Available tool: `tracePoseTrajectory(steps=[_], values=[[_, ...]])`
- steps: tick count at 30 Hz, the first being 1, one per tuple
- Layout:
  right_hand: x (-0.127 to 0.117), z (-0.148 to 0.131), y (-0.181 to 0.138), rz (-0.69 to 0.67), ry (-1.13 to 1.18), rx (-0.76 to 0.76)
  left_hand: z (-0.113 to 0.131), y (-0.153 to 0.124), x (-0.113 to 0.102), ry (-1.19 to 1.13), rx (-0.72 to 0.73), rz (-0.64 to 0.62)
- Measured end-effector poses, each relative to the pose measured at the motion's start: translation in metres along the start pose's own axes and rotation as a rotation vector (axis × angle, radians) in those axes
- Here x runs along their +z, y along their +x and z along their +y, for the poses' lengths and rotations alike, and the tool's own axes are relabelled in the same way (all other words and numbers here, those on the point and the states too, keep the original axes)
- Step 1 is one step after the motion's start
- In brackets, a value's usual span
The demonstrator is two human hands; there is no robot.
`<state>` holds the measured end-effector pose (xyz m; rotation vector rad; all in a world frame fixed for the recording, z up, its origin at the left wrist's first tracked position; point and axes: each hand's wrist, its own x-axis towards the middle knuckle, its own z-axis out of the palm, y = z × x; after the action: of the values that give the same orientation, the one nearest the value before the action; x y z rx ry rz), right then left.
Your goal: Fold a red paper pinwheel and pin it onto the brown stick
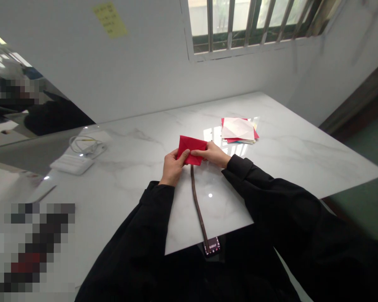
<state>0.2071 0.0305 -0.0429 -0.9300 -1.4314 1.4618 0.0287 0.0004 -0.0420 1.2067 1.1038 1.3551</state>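
Between my two hands is a red folded paper (195, 144) with creases meeting near its middle, shaped like a small envelope. My left hand (173, 166) grips its left edge, the thumb lying on the front face. From the right, my right hand (214, 154) pinches the same paper, with its thumb pressed close to the centre. The fingers behind the paper are hidden. Below it, a thin brown stick (197, 201) runs down toward the table's near edge; its upper end is hidden behind the paper. I cannot tell whether either hand touches the stick.
A stack of coloured papers (238, 129), a white sheet on top, lies to the right on the marble-patterned table (138, 167). At left are a white power strip (72, 163) and a coiled cable (86, 144). A phone (212, 246) sits at the near edge. A yellow note (110, 19) hangs on the wall.
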Motion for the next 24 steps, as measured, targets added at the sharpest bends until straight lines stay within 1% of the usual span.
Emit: tracePoseTrajectory(steps=[4,7,10,15,20,22,24], values=[[-0.001,-0.005,-0.001,-0.018,-0.029,0.003,0.001,0.001,-0.002,0.032,0.003,0.009],[-0.003,-0.009,0.000,0.067,-0.028,0.008,0.001,0.001,-0.005,0.064,0.020,0.011],[-0.006,-0.009,0.002,0.150,-0.047,-0.024,0.001,0.001,-0.006,0.099,0.029,0.013],[-0.006,-0.003,0.006,0.160,-0.068,-0.114,0.000,0.001,-0.007,0.101,0.016,0.034],[-0.003,0.002,0.005,0.174,-0.108,-0.120,-0.001,0.000,-0.008,0.110,0.012,0.033],[-0.006,0.002,0.006,0.182,-0.145,-0.122,0.000,0.001,-0.009,0.129,0.032,0.051],[-0.014,0.002,0.007,0.220,-0.248,-0.171,0.001,0.002,-0.011,0.146,0.051,0.102]])
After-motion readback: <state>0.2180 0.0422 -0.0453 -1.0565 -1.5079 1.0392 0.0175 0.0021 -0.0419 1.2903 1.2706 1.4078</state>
